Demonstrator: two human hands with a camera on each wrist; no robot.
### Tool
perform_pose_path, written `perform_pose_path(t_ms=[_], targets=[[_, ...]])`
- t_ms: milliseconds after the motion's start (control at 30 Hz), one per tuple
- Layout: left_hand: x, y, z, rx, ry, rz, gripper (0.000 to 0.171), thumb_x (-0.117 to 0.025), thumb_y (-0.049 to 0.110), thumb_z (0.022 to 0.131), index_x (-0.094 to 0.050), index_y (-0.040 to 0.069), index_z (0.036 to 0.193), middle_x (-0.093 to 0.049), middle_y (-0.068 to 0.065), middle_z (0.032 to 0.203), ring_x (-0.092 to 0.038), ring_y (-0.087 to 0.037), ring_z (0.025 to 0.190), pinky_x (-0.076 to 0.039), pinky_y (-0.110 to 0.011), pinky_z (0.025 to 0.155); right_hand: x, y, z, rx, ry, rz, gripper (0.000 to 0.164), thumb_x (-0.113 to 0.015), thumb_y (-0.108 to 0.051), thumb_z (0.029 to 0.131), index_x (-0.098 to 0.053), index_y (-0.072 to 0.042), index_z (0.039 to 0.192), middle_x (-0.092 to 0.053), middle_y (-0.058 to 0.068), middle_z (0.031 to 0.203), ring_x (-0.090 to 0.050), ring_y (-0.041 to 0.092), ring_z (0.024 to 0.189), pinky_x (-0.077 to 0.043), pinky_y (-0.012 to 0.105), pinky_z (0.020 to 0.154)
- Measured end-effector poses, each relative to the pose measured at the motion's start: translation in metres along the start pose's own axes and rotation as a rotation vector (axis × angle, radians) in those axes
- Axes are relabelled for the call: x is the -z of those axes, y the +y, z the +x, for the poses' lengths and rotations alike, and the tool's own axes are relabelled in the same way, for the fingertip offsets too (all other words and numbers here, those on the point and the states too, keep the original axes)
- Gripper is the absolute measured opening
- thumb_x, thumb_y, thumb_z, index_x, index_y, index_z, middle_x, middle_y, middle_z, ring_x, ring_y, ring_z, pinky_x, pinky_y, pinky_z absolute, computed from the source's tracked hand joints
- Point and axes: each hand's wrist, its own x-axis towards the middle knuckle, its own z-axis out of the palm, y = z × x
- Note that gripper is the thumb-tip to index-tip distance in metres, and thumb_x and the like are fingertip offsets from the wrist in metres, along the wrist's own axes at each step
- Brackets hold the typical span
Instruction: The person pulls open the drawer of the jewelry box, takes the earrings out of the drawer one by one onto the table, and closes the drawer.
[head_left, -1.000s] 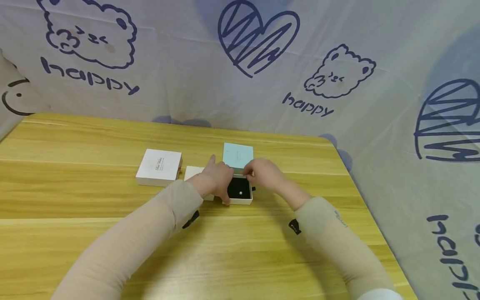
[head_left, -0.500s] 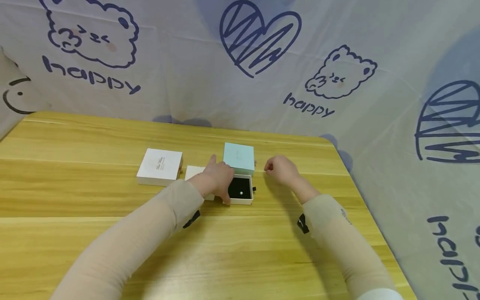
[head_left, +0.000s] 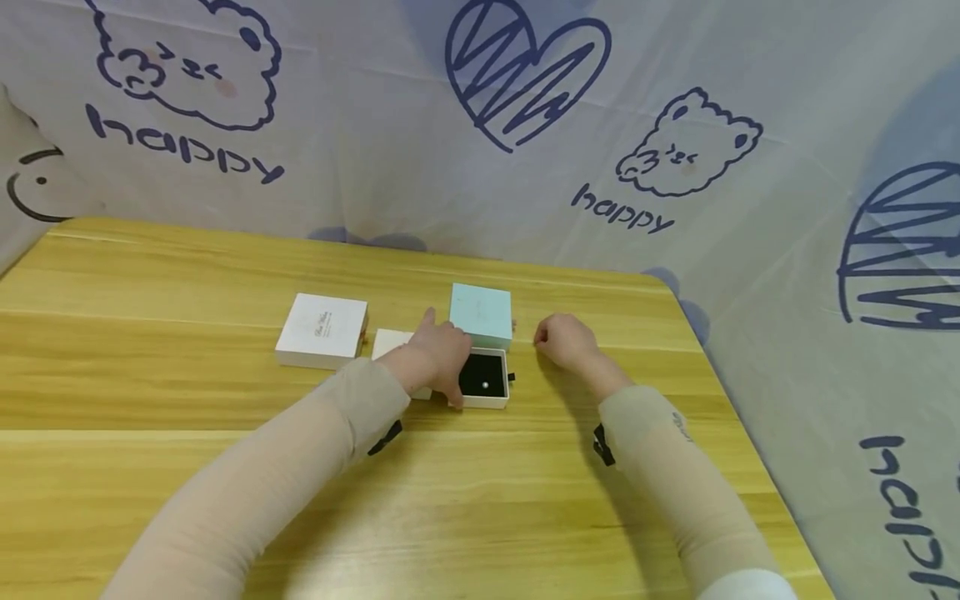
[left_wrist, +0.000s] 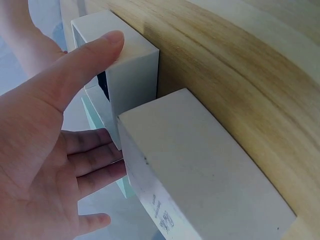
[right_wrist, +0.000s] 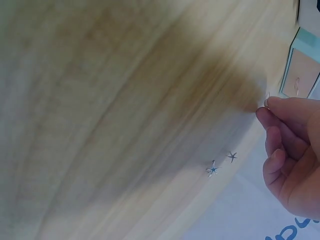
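My left hand (head_left: 440,354) grips the open drawer (left_wrist: 132,82) of a small white jewelry box, thumb on its near wall and fingers behind it. Its black lining (head_left: 480,375) carries one pearl stud (head_left: 485,385). The box's white sleeve (left_wrist: 200,165) sits against it on the left, partly under the hand in the head view. Right of the mint box (head_left: 480,312), my right hand (head_left: 567,340) is low over the table. Its thumb and forefinger pinch a small thin earring (right_wrist: 267,102), mostly hidden by the fingertips. Two silver star earrings (right_wrist: 212,169) lie on the wood close by.
A larger white box (head_left: 322,329) with printed lettering stands on the left. The mint box is just behind the drawer, a small ribbon loop (right_wrist: 297,85) on its side. A printed cloth (head_left: 405,125) hangs behind the table's far edge (head_left: 555,267).
My right hand has left the drawer's back right corner and moved right, coming down beside the mint box. The left hand keeps its hold on the drawer.
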Motion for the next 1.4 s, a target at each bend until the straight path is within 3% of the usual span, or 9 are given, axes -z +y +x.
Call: perform_pose_path(t_ms=[400, 600, 867, 1100, 1233, 1400], targets=[[0.0, 0.0, 0.002, 0.002, -0.004, 0.026, 0.071, -0.076, 0.054, 0.068, -0.057, 0.009, 0.119, -0.061, -0.005, 0.122, -0.048, -0.025, 0.123, -0.01, -0.055, 0.116, 0.009, 0.001, -0.006, -0.006, 0.027, 0.028, 0.022, -0.054, -0.017, 0.093, -0.069, -0.007, 0.105, -0.068, 0.01, 0.11, -0.064, 0.024, 0.095, -0.053, 0.04, 0.084], [0.0, 0.001, 0.002, 0.005, -0.01, 0.009, 0.07, -0.076, 0.053, 0.068, -0.057, 0.008, 0.118, -0.061, -0.006, 0.121, -0.049, -0.025, 0.121, -0.009, -0.055, 0.116, 0.023, -0.014, -0.015, 0.02, 0.047, 0.03, 0.023, -0.054, -0.019, 0.093, -0.069, -0.009, 0.108, -0.068, 0.008, 0.11, -0.064, 0.022, 0.095, -0.053, 0.039, 0.085], [0.001, 0.001, 0.001, 0.002, -0.007, 0.021, 0.069, -0.076, 0.053, 0.068, -0.058, 0.008, 0.116, -0.061, -0.006, 0.12, -0.05, -0.025, 0.12, -0.012, -0.055, 0.116, 0.026, -0.046, -0.026, 0.165, 0.062, -0.053, 0.017, -0.059, -0.021, 0.09, -0.072, -0.012, 0.096, -0.072, 0.003, 0.096, -0.065, 0.016, 0.084, -0.054, 0.032, 0.074], [0.001, 0.001, 0.002, -0.001, -0.018, 0.026, 0.068, -0.075, 0.054, 0.068, -0.058, 0.008, 0.114, -0.062, -0.006, 0.116, -0.051, -0.025, 0.117, -0.013, -0.056, 0.115, 0.016, -0.072, -0.037, 0.274, -0.105, -0.088, 0.013, -0.063, -0.02, 0.088, -0.071, -0.013, 0.094, -0.071, 0.001, 0.091, -0.062, 0.013, 0.076, -0.053, 0.029, 0.07], [0.001, 0.0, 0.001, -0.003, -0.018, 0.01, 0.067, -0.076, 0.053, 0.068, -0.058, 0.008, 0.114, -0.062, -0.007, 0.116, -0.051, -0.026, 0.118, -0.012, -0.057, 0.115, 0.004, -0.078, -0.04, 0.326, -0.138, -0.112, 0.007, -0.065, -0.019, 0.086, -0.069, -0.014, 0.082, -0.066, -0.001, 0.078, -0.054, 0.01, 0.064, -0.045, 0.024, 0.058], [0.001, 0.0, 0.001, -0.006, -0.01, -0.001, 0.065, -0.076, 0.051, 0.068, -0.058, 0.008, 0.113, -0.062, -0.007, 0.115, -0.051, -0.026, 0.118, -0.011, -0.056, 0.115, -0.002, -0.083, -0.044, 0.382, -0.082, -0.139, 0.024, -0.063, -0.01, 0.083, -0.055, -0.014, 0.062, -0.048, -0.004, 0.06, -0.038, 0.011, 0.055, -0.031, 0.023, 0.051]])
